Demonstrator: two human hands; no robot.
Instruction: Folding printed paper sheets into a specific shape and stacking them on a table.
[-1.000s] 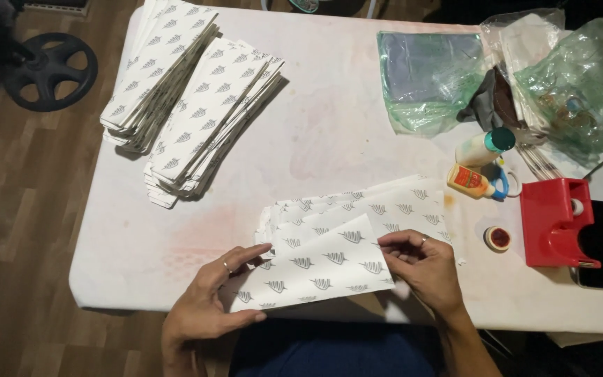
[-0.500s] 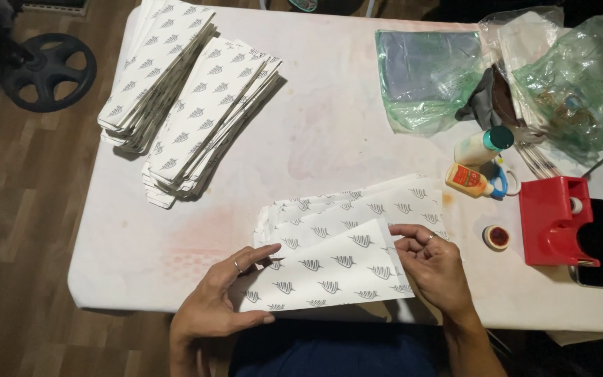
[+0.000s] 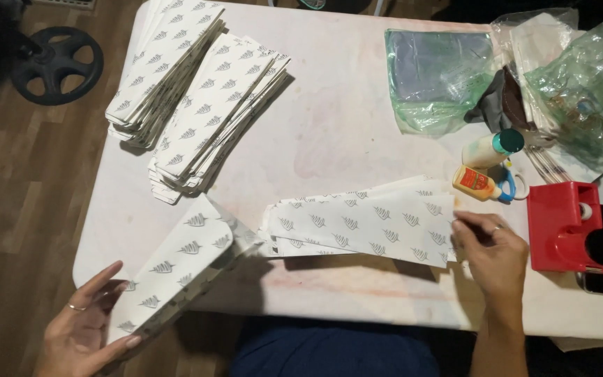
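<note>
Two hands working patterned paper. Left hand is curled around one folded white paper bag, leaf-print, flat and long, held tilted off the table's near-left edge. Right hand rests fingertips pinched on the right end of a flat stack of printed sheets lying mid-table. Two fanned piles of finished bags sit far left. Glossy red tape dispenser just right of the hand; crinkled green plastic bags behind.
</note>
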